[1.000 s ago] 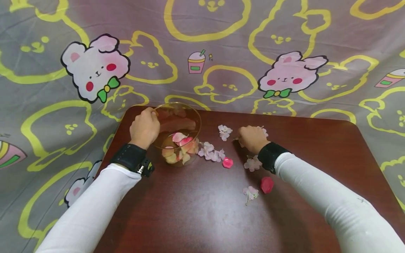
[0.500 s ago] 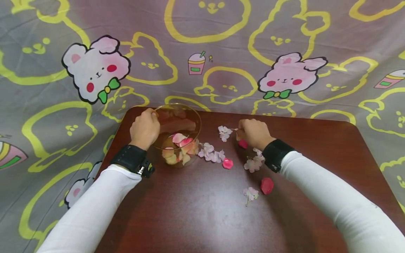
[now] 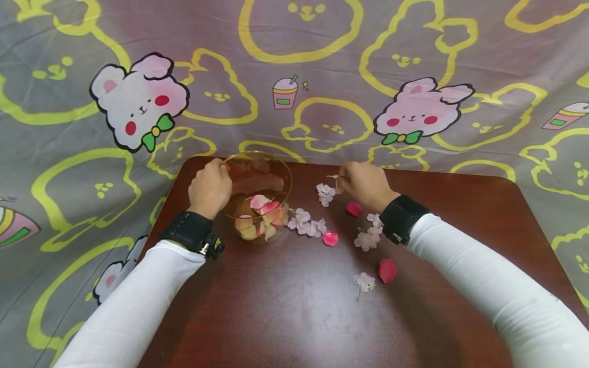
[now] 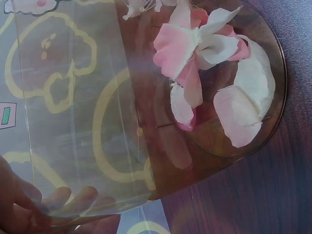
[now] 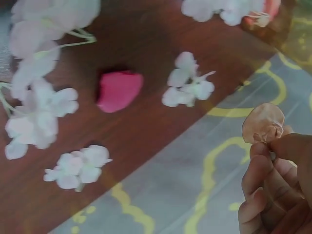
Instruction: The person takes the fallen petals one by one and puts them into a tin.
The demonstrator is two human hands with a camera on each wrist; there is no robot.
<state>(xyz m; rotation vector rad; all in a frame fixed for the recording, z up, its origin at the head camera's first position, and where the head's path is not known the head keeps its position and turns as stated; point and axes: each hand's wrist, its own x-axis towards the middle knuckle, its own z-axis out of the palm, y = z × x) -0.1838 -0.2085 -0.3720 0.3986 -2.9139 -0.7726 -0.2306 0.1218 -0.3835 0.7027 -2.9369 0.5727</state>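
Observation:
In the head view my left hand (image 3: 210,188) grips the rim of a clear amber bowl (image 3: 291,185) at the table's back left. Pink, white and peach petals (image 4: 239,114) lie on the bowl's bottom. To the right, my right hand (image 3: 365,185) is raised near the table's back edge, apart from the bowl. Between thumb and fingertips it pinches a small peach petal (image 5: 263,122). A pale flower cluster (image 3: 325,194) lies just left of that hand, and a red petal (image 3: 354,208) below it. Fingers of the left hand show through the bowl wall in the left wrist view.
Other pale flowers (image 3: 306,222) lie close by the bowl's right side. More flowers (image 3: 368,237) and a dark red petal (image 3: 387,270) are spread over the table's right half. A patterned cloth (image 3: 331,76) hangs right behind the brown table (image 3: 285,306).
My right hand has risen from among the flowers at the right and moved slightly left, uncovering a red petal and carrying a small peach petal. The left hand and bowl stay put.

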